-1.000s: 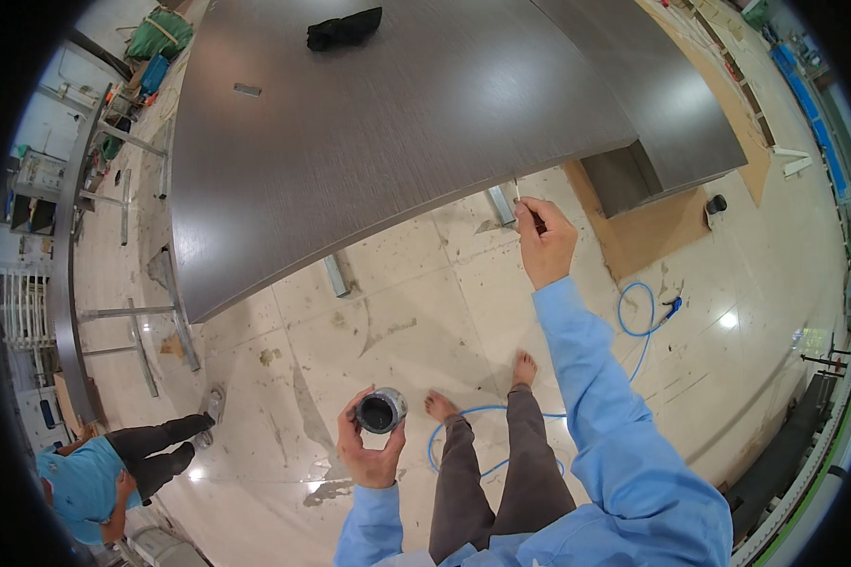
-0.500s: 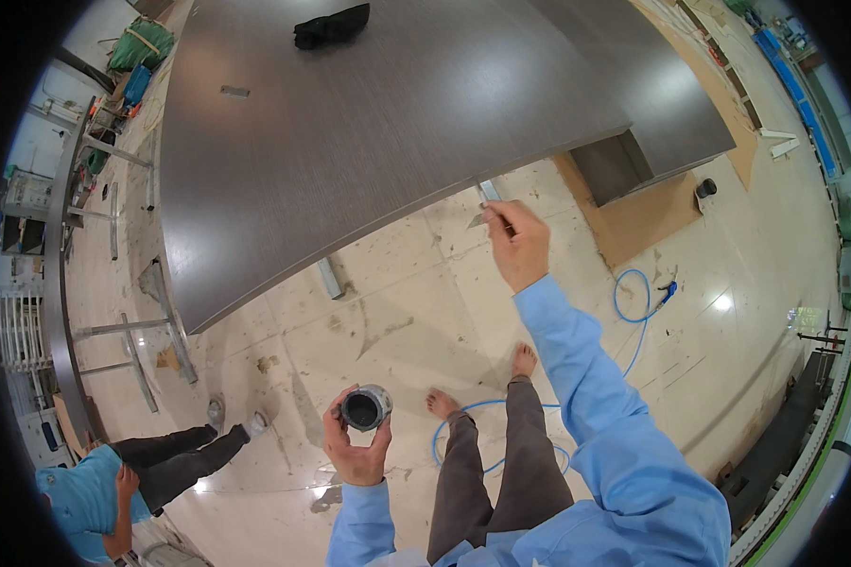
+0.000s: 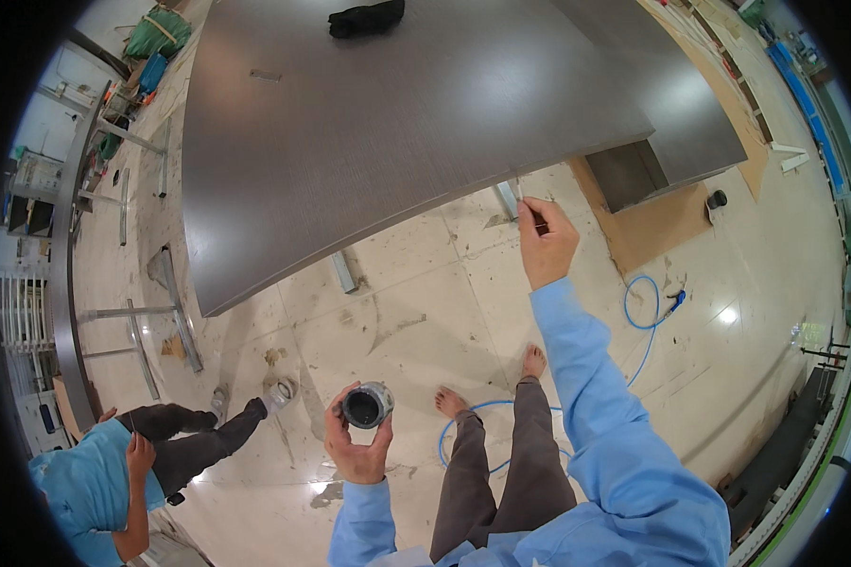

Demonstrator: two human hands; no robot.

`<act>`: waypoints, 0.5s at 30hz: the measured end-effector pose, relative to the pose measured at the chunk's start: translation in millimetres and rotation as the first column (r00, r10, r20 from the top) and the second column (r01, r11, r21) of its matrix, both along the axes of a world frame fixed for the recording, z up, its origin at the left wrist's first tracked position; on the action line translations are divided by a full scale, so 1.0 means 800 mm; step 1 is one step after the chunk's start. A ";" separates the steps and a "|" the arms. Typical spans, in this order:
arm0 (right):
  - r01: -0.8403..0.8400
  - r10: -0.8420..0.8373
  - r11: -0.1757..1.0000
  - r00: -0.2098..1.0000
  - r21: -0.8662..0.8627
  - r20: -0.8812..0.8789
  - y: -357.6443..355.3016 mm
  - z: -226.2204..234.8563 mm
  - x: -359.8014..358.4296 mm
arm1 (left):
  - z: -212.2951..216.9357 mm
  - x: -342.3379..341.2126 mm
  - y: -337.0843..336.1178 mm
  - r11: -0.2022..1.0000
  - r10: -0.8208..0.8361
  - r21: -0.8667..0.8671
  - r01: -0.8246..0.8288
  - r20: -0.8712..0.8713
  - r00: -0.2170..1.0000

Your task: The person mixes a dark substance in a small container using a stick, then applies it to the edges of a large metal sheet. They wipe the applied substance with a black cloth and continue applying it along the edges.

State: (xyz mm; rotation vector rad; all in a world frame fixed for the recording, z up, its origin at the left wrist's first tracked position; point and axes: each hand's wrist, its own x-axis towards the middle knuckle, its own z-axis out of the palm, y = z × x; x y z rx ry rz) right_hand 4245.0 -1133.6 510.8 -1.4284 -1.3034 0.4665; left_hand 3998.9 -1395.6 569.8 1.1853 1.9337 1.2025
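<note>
My left hand (image 3: 357, 452) is wrapped round a small round open can (image 3: 368, 404), grey and smeared on the outside, with something dark inside. Farther out, the fingers of my right hand (image 3: 548, 241) pinch a thin, pale stick-like tool (image 3: 519, 190). Its tip is at the front edge of a large dark wood-grain tabletop (image 3: 378, 142); whether it touches is too small to tell. The kind of tool is partly hidden by my fingers.
A black cloth-like bundle (image 3: 367, 19) and a small flat piece (image 3: 266, 75) lie on the tabletop. Metal legs (image 3: 344, 272) stand below. A blue air hose (image 3: 654, 317) curls over the floor. A dark cup (image 3: 717, 199) sits at right. At lower left is another person (image 3: 95, 482).
My right hand has shifted slightly right, bringing the thin tool to the tabletop's edge. The view has turned a little, and the other person's legs have moved. My left hand keeps the can.
</note>
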 end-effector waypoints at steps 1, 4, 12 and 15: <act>0.116 -0.116 0.993 0.993 0.017 -0.022 0.000 -0.002 0.000 | -0.001 -0.003 -0.002 1.000 0.004 -0.002 -0.004 0.001 1.000; -0.281 0.281 0.959 0.959 0.016 0.040 -0.003 -0.010 -0.011 | -0.004 -0.006 -0.008 1.000 0.003 -0.019 -0.002 0.009 1.000; -0.014 0.015 0.999 1.000 0.039 -0.023 -0.017 -0.006 -0.054 | -0.004 -0.020 -0.019 1.000 0.009 -0.009 -0.008 0.036 0.999; -0.339 0.335 0.939 0.940 -0.059 -0.069 -0.021 0.001 -0.074 | -0.005 -0.024 -0.024 0.999 -0.008 -0.032 0.010 0.061 0.998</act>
